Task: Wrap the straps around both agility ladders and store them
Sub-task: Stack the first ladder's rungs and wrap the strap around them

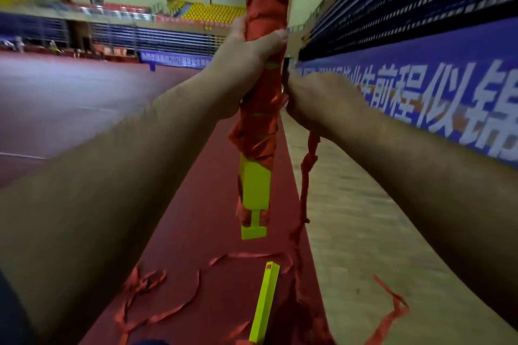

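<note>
Red strapping binds the agility ladder bundle [265, 126], held upright with its long axis vertical, as the left hand [246, 64] grips it at mid-height. Just to its right, the blurred right hand [311, 98] appears to pinch the loose strap [307, 171], which trails down to the red floor strip [201, 204], where a yellow rung [265, 302] lies near the right edge.

Bare forearms [112, 165]; dark blue clothing [11, 316]

"前程似锦" on blue banner [414, 98]; "2026" on far banner [174, 60]
</note>
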